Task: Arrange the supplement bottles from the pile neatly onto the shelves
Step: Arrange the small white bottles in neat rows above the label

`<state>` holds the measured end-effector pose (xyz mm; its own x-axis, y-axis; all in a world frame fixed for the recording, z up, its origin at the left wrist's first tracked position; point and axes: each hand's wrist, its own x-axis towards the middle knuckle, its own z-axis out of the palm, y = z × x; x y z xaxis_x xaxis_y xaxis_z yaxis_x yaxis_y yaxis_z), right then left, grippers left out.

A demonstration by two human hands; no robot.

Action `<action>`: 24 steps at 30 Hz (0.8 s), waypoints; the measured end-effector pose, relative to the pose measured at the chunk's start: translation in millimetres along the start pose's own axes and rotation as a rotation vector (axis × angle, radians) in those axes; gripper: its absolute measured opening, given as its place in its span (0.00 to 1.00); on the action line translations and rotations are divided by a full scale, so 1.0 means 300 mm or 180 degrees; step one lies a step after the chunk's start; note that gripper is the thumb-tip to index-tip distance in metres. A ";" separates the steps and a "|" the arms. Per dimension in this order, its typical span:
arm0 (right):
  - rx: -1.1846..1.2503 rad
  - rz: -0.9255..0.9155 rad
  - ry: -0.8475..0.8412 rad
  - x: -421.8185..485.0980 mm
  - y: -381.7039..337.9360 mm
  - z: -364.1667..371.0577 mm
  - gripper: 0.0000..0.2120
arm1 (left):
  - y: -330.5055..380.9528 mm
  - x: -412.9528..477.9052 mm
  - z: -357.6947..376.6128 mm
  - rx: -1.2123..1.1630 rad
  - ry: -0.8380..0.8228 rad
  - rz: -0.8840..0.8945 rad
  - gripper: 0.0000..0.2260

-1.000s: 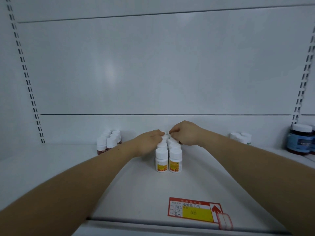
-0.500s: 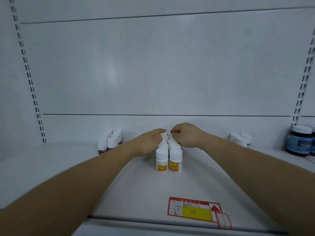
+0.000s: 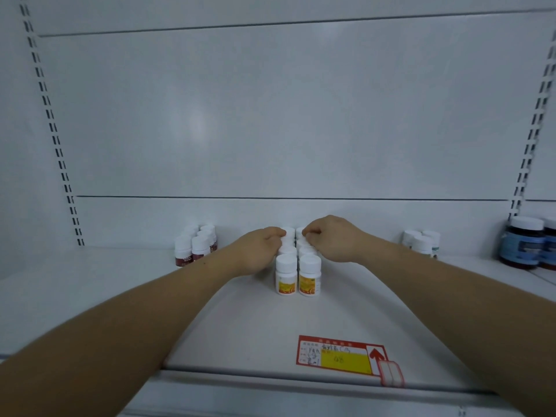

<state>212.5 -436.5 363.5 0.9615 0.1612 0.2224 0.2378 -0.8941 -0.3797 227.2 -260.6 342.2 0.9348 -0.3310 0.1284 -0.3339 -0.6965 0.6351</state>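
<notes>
This looks like a shop; the white metal shelf [image 3: 120, 296] has a red and yellow price tag [image 3: 340, 355] stuck at its front edge; slotted rails [image 3: 52, 130] run up the back wall at both sides; same-kind goods stand in neat groups, white bottles [image 3: 298, 275] in the middle, dark blue jars [image 3: 525, 245] at the right edge.

White back panel [image 3: 270, 115] — slotted uprights [image 3: 51, 130] either side.
</notes>
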 end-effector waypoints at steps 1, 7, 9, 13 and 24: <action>-0.0004 -0.0007 0.0008 0.000 0.000 0.003 0.17 | 0.003 0.000 0.001 0.0026 -0.0010 0.0010 0.19; 0.0041 -0.0070 -0.0024 -0.005 0.010 0.005 0.16 | 0.021 -0.010 0.001 0.0045 0.0012 0.0086 0.18; 0.0062 -0.0132 0.0052 -0.017 0.010 -0.006 0.16 | 0.027 -0.026 -0.008 0.0059 0.0152 0.0176 0.17; 0.0197 -0.0340 0.0135 -0.057 0.015 -0.027 0.14 | 0.052 -0.093 -0.034 -0.0059 0.0333 0.0451 0.14; -0.0246 -0.0758 0.0107 -0.153 -0.013 0.003 0.15 | 0.027 -0.181 0.013 0.0886 0.0314 0.0923 0.19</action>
<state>167.5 -440.0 354.2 0.8742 0.3585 0.3276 0.4447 -0.8620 -0.2433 173.3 -250.8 337.3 0.7999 -0.4857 0.3526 -0.5923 -0.7335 0.3333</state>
